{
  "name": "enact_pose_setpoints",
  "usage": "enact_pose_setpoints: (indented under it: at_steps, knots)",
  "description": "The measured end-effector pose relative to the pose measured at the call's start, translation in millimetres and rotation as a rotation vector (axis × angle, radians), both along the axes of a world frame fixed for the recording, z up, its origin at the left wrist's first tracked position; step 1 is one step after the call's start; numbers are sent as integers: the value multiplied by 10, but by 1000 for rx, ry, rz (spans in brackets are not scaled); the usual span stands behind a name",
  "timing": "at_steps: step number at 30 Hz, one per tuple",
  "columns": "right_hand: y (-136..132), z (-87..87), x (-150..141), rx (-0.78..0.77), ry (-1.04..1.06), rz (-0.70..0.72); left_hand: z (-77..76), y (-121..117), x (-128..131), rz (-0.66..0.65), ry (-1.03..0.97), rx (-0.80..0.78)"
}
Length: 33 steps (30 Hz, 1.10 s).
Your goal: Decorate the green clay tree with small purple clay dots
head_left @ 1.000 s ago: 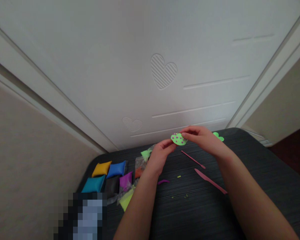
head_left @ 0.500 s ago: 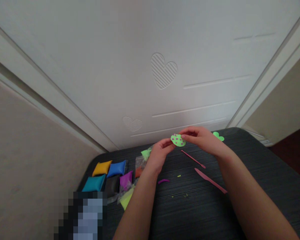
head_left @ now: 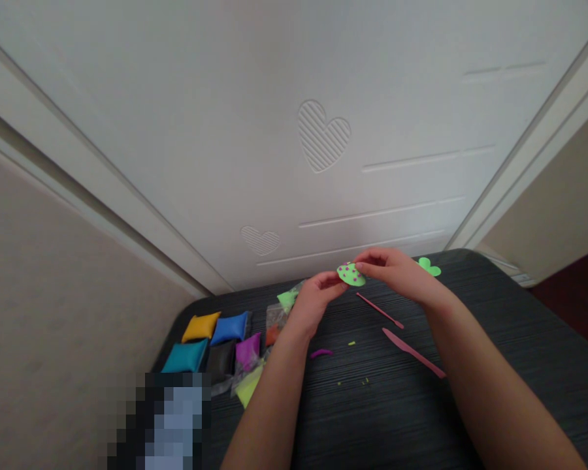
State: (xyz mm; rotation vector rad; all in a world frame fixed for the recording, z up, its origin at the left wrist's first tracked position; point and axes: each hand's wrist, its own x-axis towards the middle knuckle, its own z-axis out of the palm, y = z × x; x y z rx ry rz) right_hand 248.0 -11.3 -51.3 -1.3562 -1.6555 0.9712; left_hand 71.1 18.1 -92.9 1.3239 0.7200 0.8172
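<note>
A bright green clay piece (head_left: 351,275) with small purple dots is held up above the far part of the table. My left hand (head_left: 319,297) pinches its left edge between thumb and fingers. At its upper right, the thumb and fingertips of my right hand (head_left: 381,266) are closed on it too. Just below the hands lies a thin pink modelling tool (head_left: 379,310). A pink plastic knife (head_left: 414,353) rests nearer to me, beside my right forearm. A purple clay strip (head_left: 321,353) lies to the right of my left forearm.
Clay packets, among them a blue packet (head_left: 229,328) and a teal packet (head_left: 185,356), lie on the left of the dark table (head_left: 372,418). A green lobed clay shape (head_left: 428,266) sits behind my right wrist. Small yellow-green scraps (head_left: 351,343) are scattered mid-table. A white panel (head_left: 215,130) rises behind.
The dotted clay piece has turned slightly in my fingers, and my left thumb has shifted a little along its edge. The whole view has moved very slightly.
</note>
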Motion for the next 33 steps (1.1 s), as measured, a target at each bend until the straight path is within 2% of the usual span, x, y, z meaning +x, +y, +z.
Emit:
enact_pose_setpoints:
  at_steps: [14, 23, 33]
  knots:
    - [92, -174, -24, -85, -56, 48, 43, 35, -111, -4, 262, 92]
    - [113, -290, -50, -167, -109, 132, 117, 206, -431, 328, 369, 199]
    - [184, -526, -86, -275, -189, 188, 128, 190, -384, 366, 370, 277]
